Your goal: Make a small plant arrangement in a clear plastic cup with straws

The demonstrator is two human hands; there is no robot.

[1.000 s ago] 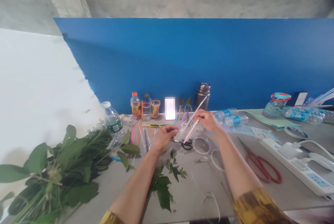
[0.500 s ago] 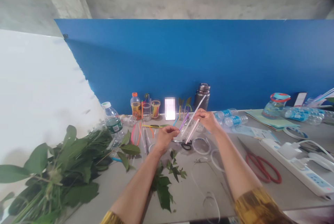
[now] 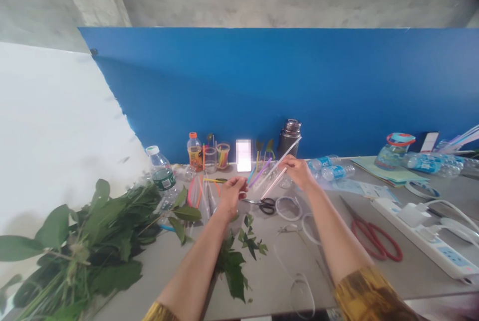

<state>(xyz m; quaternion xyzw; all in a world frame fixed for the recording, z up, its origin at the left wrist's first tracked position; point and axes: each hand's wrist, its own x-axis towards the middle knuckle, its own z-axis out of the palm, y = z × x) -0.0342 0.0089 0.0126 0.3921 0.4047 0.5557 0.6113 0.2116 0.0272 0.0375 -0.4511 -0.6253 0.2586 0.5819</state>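
Observation:
My right hand [image 3: 296,169] pinches a long whitish straw [image 3: 270,173] that slants from upper right to lower left. A pale pink straw [image 3: 273,183] extends below the same fingers, roughly parallel to it. My left hand [image 3: 232,195] is left of these, its fingers curled; whatever is between them is hidden. A blue straw [image 3: 251,175] and a purple straw [image 3: 259,173] show just beyond its fingertips; contact is unclear. Small black-handled scissors [image 3: 267,206] lie on the table between and below the hands. Coils of clear tubing [image 3: 288,208] lie beneath my right wrist.
Leafy branches [image 3: 108,231] fill the left side, with cut leaves [image 3: 234,268] near my left forearm. Bottles [image 3: 163,176], a straw cup [image 3: 223,155], a phone [image 3: 244,161] and a thermos [image 3: 289,137] line the back. Red-handled scissors [image 3: 376,241] and a power strip [image 3: 430,241] lie right.
My left hand has drawn back leftward from the straws, uncovering more of the purple straw and the small scissors. My right hand stays nearly in place while its straws shift slightly.

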